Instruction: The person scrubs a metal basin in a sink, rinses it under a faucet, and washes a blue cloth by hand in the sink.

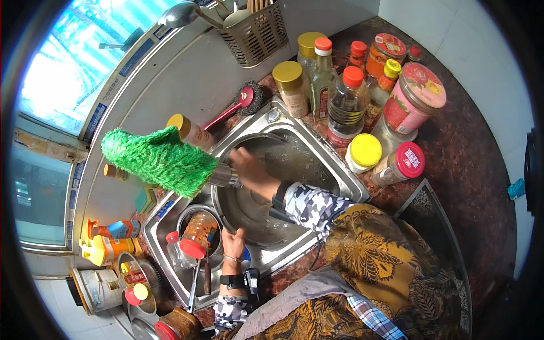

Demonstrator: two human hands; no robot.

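Observation:
A wide metal basin [272,243] with water in it sits in the larger bowl of a stainless steel sink [356,187]. My left hand [233,243] grips the basin's near left rim. Over the basin, my right hand [253,173] is blurred, its fingers spread beside the metal faucet spout [223,175], with nothing seen in it. A fluffy green cloth [159,159] covers most of the faucet. Left of my left hand, the smaller bowl holds a round metal pot [185,212], a red-lidded plastic jar [199,231] and a clear jar with a red cap [178,251].
Bottles and jars, including a red-capped bottle [348,106] and a pink strawberry-print canister [412,97], crowd the right counter. A red-handled scrubber [236,106] lies behind the sink. Cleaning bottles [108,248] stand at left. A slotted metal utensil holder [255,36] hangs above.

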